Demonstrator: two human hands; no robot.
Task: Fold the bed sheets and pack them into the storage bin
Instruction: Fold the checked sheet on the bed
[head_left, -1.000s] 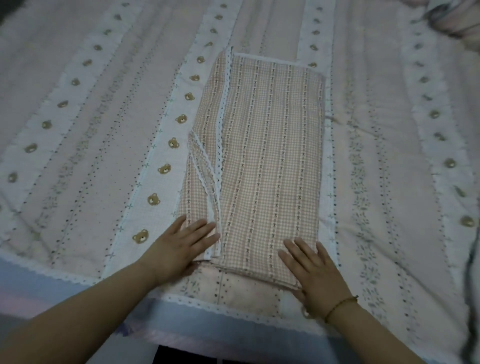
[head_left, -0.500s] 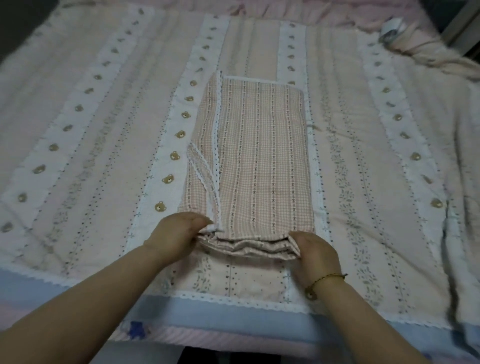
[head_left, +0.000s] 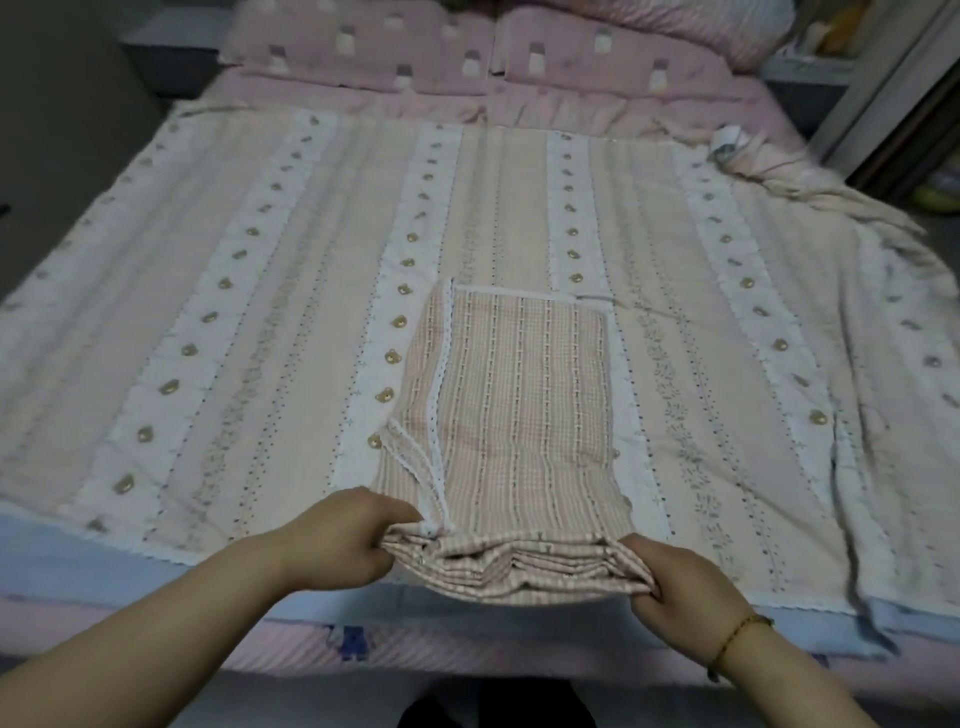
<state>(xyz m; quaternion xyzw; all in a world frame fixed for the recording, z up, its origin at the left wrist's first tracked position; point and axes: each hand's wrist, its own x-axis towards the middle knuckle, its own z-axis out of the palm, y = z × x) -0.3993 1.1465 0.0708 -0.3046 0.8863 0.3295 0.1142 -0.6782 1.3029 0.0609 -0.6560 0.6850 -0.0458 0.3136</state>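
The folded sheet (head_left: 519, 405) lies in a long strip on the bed (head_left: 218, 322), on top of the bear quilt, with its near end at the bed's front edge. It looks soft, thin and light. It has no stiffness, so it will flop and sag wherever no hand holds it. It is folded into many layers, and they show like pages at the near end. Those layers can slide apart, so I think it is best to hold all of them at once, at the two near corners. That is where the hands are. The left hand (head_left: 337, 540) is curled tight round the left corner, close to the white lace trim (head_left: 436, 395). The right hand (head_left: 680, 587), the one with the bracelet (head_left: 743, 629), is curled round the right corner. Both hands clamp the cloth, and the edge between them hangs in a small dip. A second ago both hands lay flat on the sheet with the fingers straight, pressing it down. Half a second ago they had begun to pinch the near end. Now that end is lifted higher off the quilt and bunched up. The far end has not moved. The head has tipped up too, so the pink pillows (head_left: 363, 57) now show. No storage bin is in view.
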